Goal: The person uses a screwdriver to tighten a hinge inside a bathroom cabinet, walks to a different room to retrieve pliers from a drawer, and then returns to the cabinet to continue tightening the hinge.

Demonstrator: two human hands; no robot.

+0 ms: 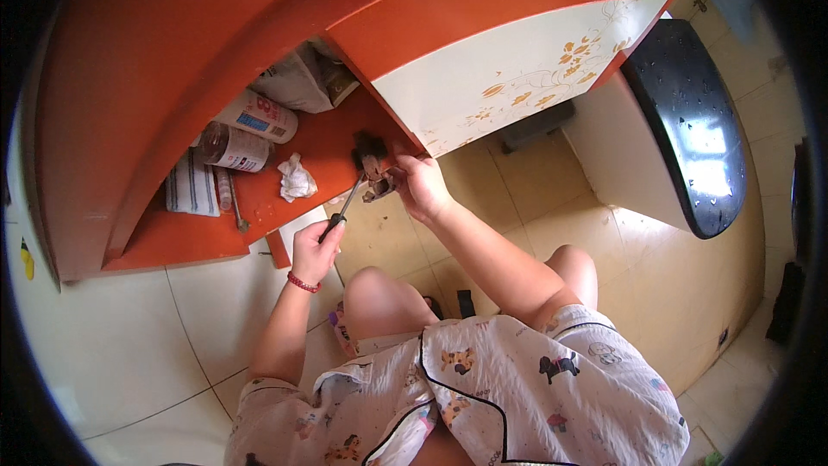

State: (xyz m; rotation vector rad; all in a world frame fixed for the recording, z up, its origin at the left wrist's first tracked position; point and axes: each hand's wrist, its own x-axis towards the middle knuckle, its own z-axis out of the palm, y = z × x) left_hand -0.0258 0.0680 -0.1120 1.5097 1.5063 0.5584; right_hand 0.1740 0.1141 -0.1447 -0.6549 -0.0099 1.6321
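My left hand (312, 252), with a red bracelet at its wrist, is closed round the dark handle of a screwdriver (350, 200). The screwdriver's shaft points up and away, its tip against a rusty brown metal piece that looks like a hinge (373, 167). This piece sits at the front edge of the orange cabinet shelf (332, 151). From the other side my right hand (420, 187) grips the rusty piece, beside the lower corner of a white panel (500, 78) with gold flowers. The fingertips of my right hand are partly hidden.
Inside the cabinet lie a crumpled tissue (297, 179), a clear bottle (235, 148), a white bottle (259, 116), a striped cloth (191, 183) and a thin metal rod (239, 211). A wet black-topped stand (690, 121) is at right. Tiled floor (164, 336) extends below the cabinet.
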